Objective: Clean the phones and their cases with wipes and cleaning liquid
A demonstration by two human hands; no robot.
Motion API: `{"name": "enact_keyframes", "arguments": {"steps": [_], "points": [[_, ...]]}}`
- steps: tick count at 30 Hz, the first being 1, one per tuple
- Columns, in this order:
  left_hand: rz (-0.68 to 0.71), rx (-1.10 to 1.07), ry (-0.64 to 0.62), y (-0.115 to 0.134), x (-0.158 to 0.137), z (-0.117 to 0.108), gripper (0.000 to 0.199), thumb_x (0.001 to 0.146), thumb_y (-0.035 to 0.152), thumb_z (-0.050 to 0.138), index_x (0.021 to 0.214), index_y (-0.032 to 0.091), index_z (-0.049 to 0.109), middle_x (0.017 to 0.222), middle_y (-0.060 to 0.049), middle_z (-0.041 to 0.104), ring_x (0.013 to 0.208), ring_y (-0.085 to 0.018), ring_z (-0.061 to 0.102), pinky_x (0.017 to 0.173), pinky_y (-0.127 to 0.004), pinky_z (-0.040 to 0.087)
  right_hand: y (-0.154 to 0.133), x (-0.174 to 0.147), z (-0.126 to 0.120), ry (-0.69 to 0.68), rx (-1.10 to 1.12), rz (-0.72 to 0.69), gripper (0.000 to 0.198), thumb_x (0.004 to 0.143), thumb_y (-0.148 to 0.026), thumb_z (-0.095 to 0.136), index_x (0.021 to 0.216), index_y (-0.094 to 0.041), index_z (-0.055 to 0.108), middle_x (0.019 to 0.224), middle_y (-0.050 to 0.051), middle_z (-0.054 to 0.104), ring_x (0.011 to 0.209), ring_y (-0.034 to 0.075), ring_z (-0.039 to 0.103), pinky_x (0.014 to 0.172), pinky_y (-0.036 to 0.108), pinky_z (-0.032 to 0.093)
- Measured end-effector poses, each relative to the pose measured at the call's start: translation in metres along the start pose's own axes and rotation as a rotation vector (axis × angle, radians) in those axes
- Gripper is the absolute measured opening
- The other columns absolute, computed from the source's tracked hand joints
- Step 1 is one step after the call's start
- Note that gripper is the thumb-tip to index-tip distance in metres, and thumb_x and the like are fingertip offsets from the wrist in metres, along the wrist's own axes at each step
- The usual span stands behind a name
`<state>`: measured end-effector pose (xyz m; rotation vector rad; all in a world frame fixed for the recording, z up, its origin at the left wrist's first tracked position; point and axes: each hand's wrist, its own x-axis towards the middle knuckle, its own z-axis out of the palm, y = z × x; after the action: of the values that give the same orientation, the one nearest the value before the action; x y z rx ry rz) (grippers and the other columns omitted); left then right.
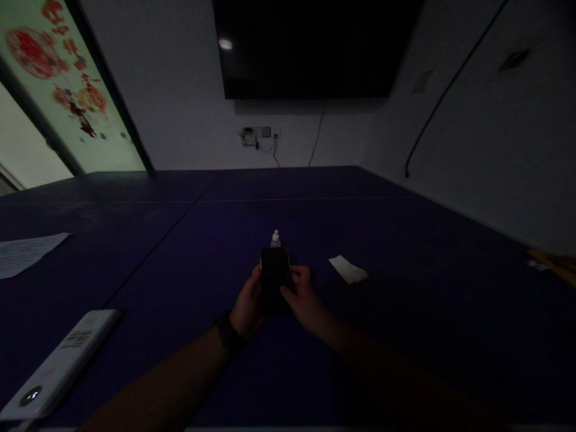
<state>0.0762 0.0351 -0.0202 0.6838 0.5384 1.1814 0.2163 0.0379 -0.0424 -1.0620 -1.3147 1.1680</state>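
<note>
A dark smartphone (274, 273) is held upright in both hands above the blue table (198, 366), its screen black. My left hand (247, 305) wraps round its left side, with a dark watch (226, 330) on the wrist. My right hand (306, 301) grips the right edge, its thumb resting on the lower right of the screen. Just behind the phone's top stands a small dropper bottle (276, 237) with a white cap; the phone hides its lower part. To the right of my right hand lies a small piece of white paper (348, 270).
At the lower left lies a white flat device (63, 366) with a round button. Printed paper (29, 255) rests at the left edge. Something yellow (555, 264) is at the far right. A large dark screen (315, 48) hangs on the wall above sockets (265, 132) and cables.
</note>
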Motion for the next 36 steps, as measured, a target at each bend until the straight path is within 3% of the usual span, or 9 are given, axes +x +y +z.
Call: {"name": "enact_keyframes", "arguments": {"steps": [5, 8, 12, 15, 20, 24, 27, 31, 36], "points": [[0.032, 0.047, 0.049, 0.000, 0.001, -0.003, 0.042, 0.092, 0.051, 0.064, 0.121, 0.021, 0.065, 0.124, -0.009, 0.071, 0.120, -0.026, 0.064, 0.104, -0.038, 0.046, -0.001, 0.001, 0.001, 0.026, 0.077, 0.040, 0.041, 0.081, -0.034, 0.063, 0.113, -0.028, 0.038, 0.115, 0.007, 0.072, 0.102, 0.024, 0.072, 0.084, 0.041, 0.057], [0.060, 0.140, 0.114, 0.000, 0.002, -0.007, 0.045, 0.085, 0.047, 0.073, 0.120, 0.021, 0.065, 0.115, -0.008, 0.073, 0.107, -0.025, 0.068, 0.095, -0.036, 0.050, -0.003, 0.003, 0.000, 0.048, 0.120, 0.070, 0.034, 0.083, -0.035, 0.061, 0.110, -0.029, 0.040, 0.105, 0.005, 0.075, 0.087, 0.023, 0.074, 0.071, 0.037, 0.057], [0.062, 0.223, 0.121, 0.000, 0.005, -0.013, 0.051, 0.081, 0.046, 0.078, 0.121, 0.018, 0.065, 0.106, -0.008, 0.075, 0.093, -0.022, 0.070, 0.082, -0.032, 0.051, -0.007, 0.004, -0.004, 0.059, 0.115, 0.066, 0.029, 0.088, -0.039, 0.058, 0.111, -0.026, 0.047, 0.097, 0.004, 0.075, 0.079, 0.021, 0.073, 0.066, 0.033, 0.056], [0.063, 0.239, 0.120, 0.001, 0.006, -0.011, 0.050, 0.080, 0.046, 0.079, 0.119, 0.017, 0.067, 0.110, -0.010, 0.074, 0.090, -0.021, 0.069, 0.080, -0.032, 0.051, -0.013, 0.001, -0.007, 0.065, 0.024, -0.017, 0.030, 0.091, -0.038, 0.058, 0.118, -0.025, 0.053, 0.101, 0.005, 0.075, 0.085, 0.021, 0.073, 0.070, 0.033, 0.057], [0.049, 0.195, 0.042, 0.006, -0.002, 0.002, 0.048, 0.086, 0.047, 0.075, 0.124, 0.019, 0.065, 0.118, -0.011, 0.071, 0.102, -0.023, 0.068, 0.090, -0.034, 0.051, -0.027, -0.010, -0.005, 0.045, -0.299, -0.207, 0.032, 0.095, -0.031, 0.056, 0.127, -0.027, 0.061, 0.110, 0.007, 0.073, 0.093, 0.022, 0.071, 0.081, 0.038, 0.058], [0.066, 0.165, -0.030, 0.006, -0.007, 0.004, 0.041, 0.082, 0.043, 0.080, 0.114, 0.020, 0.067, 0.107, -0.007, 0.072, 0.098, -0.020, 0.067, 0.090, -0.033, 0.050, -0.032, -0.018, -0.002, -0.058, -0.426, -0.370, 0.035, 0.091, -0.024, 0.064, 0.125, -0.030, 0.062, 0.118, 0.006, 0.068, 0.098, 0.021, 0.066, 0.085, 0.038, 0.056], [0.130, 0.194, -0.059, 0.006, -0.006, 0.001, 0.048, 0.076, 0.037, 0.086, 0.116, 0.020, 0.066, 0.106, -0.006, 0.072, 0.097, -0.019, 0.066, 0.091, -0.032, 0.050, -0.033, -0.021, -0.001, -0.129, -0.386, -0.397, 0.036, 0.090, -0.023, 0.066, 0.124, -0.030, 0.060, 0.117, 0.005, 0.066, 0.100, 0.021, 0.065, 0.087, 0.038, 0.056], [0.206, 0.280, -0.083, 0.011, -0.006, -0.004, 0.070, 0.072, 0.038, 0.089, 0.133, 0.021, 0.058, 0.136, -0.014, 0.064, 0.123, -0.029, 0.061, 0.105, -0.042, 0.047, -0.034, -0.020, -0.004, -0.185, -0.320, -0.389, 0.033, 0.088, -0.023, 0.068, 0.120, -0.029, 0.059, 0.118, 0.005, 0.064, 0.108, 0.022, 0.064, 0.090, 0.039, 0.055], [0.271, 0.274, -0.230, 0.013, -0.007, -0.012, 0.083, 0.072, 0.044, 0.088, 0.143, 0.026, 0.049, 0.150, -0.016, 0.054, 0.139, -0.036, 0.051, 0.113, -0.053, 0.042, -0.031, -0.019, -0.011, -0.217, -0.337, -0.365, 0.054, 0.079, -0.027, 0.079, 0.126, -0.029, 0.051, 0.128, 0.007, 0.058, 0.120, 0.025, 0.059, 0.101, 0.046, 0.051]]}}
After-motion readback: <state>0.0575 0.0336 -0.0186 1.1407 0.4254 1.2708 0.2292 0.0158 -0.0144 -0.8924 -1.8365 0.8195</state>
